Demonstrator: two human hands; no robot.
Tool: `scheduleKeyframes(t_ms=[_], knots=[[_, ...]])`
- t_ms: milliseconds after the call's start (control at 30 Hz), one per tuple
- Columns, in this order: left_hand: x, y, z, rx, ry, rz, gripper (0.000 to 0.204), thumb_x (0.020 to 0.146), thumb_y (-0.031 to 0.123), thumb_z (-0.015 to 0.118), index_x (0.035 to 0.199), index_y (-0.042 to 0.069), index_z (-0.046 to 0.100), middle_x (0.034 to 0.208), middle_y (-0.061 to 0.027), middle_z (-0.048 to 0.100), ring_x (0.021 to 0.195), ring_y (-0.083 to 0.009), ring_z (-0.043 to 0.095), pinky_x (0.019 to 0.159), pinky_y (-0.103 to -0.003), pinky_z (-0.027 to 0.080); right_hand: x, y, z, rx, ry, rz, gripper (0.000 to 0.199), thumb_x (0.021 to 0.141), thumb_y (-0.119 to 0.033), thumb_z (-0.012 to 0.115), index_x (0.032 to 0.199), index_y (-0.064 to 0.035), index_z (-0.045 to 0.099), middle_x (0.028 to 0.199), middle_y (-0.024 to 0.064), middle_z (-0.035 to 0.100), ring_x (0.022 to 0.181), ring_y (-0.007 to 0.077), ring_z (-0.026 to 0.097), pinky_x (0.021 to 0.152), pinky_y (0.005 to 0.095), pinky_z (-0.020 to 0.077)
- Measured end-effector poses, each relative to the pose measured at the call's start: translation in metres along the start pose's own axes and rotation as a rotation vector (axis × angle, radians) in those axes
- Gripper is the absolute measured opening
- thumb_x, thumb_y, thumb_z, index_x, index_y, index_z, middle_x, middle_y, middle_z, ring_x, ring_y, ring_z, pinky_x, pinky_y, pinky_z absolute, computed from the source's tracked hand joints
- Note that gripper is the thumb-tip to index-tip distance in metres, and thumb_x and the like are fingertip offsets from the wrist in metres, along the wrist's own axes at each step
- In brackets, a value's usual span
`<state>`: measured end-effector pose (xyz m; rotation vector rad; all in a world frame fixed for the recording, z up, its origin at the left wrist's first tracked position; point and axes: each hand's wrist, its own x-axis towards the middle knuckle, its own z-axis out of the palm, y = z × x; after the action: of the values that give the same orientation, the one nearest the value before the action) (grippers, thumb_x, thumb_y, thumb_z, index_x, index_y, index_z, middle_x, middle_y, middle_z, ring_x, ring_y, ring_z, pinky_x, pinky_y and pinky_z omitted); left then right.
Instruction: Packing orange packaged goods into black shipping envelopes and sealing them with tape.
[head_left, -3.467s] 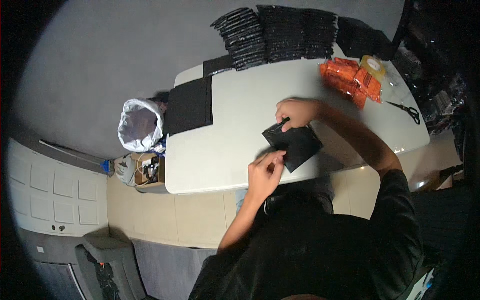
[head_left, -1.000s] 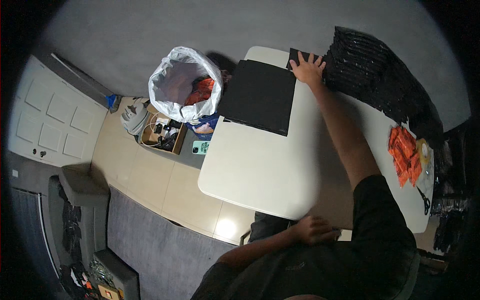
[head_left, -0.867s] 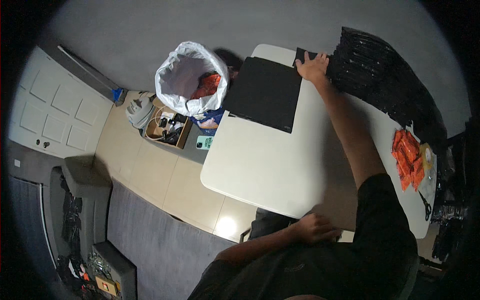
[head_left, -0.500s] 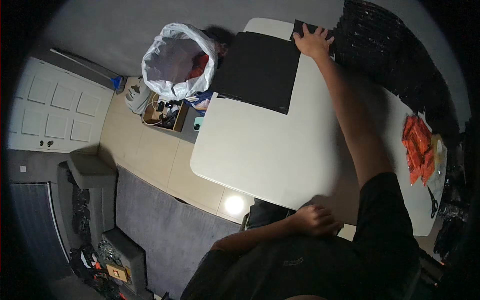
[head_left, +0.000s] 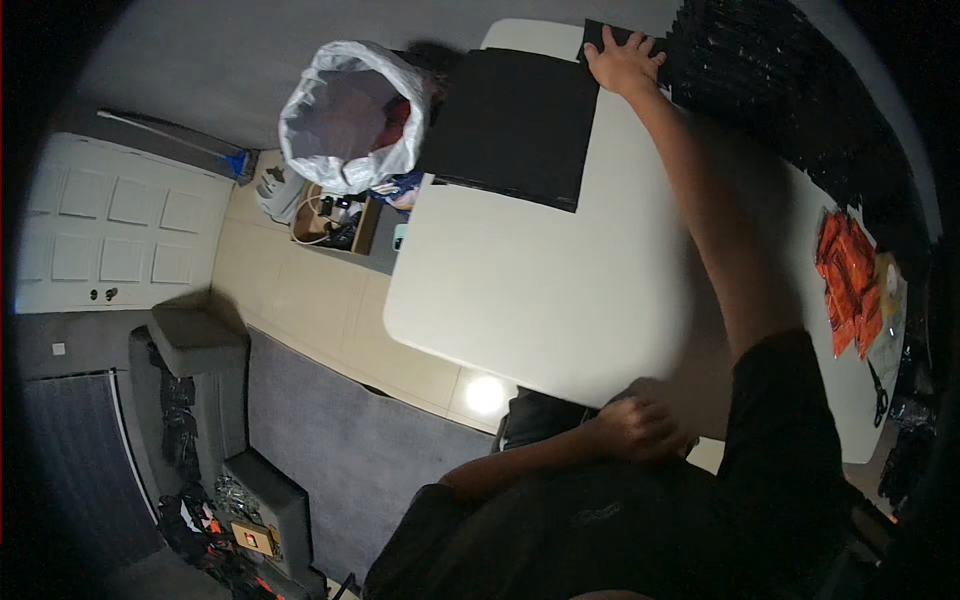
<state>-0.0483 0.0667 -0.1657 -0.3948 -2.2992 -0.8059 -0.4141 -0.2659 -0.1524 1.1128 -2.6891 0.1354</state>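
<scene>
At the far edge of the white table, right hand lies flat on a small black packet, fingers spread apart, gripping nothing. Packet sits between the large black sheets and the piled black packets. Left hand is by the table's near edge, fingers curled; can't tell if it holds anything. Looks like a steadying or flattening touch: best with even palm pressure, packet square, no sideways push. Wrist should clear the sheets' corner so nothing shifts.

Black shirt, short loose sleeves, small faint marking on front; left hand, right hand bare.
</scene>
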Motion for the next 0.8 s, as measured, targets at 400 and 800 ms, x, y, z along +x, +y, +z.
scheduleKeyframes(t_ms=[400, 800], knots=[[-0.013, 0.002, 0.017, 0.048, -0.109, -0.093, 0.037, 0.090, 0.035, 0.073, 0.116, 0.010, 0.069, 0.094, -0.0090, 0.073, 0.084, -0.0265, 0.073, 0.068, -0.039, 0.061, -0.134, -0.091, -0.070, 0.259, -0.254, -0.730, 0.075, 0.106, -0.057, 0.034, 0.159, -0.0039, 0.027, 0.169, 0.0154, 0.016, 0.157, 0.0345, 0.011, 0.126, 0.0565, 0.0125], [0.001, 0.001, 0.012, 0.205, -0.035, -0.041, 0.028, 0.082, 0.029, 0.074, 0.103, 0.010, 0.072, 0.087, -0.0067, 0.072, 0.081, -0.0226, 0.072, 0.068, -0.039, 0.061, -0.130, -0.084, -0.057, 0.333, -0.236, -0.662, 0.053, 0.111, -0.040, 0.024, 0.161, -0.0235, 0.028, 0.171, 0.0029, 0.014, 0.157, 0.0293, 0.011, 0.126, 0.0570, 0.0115]])
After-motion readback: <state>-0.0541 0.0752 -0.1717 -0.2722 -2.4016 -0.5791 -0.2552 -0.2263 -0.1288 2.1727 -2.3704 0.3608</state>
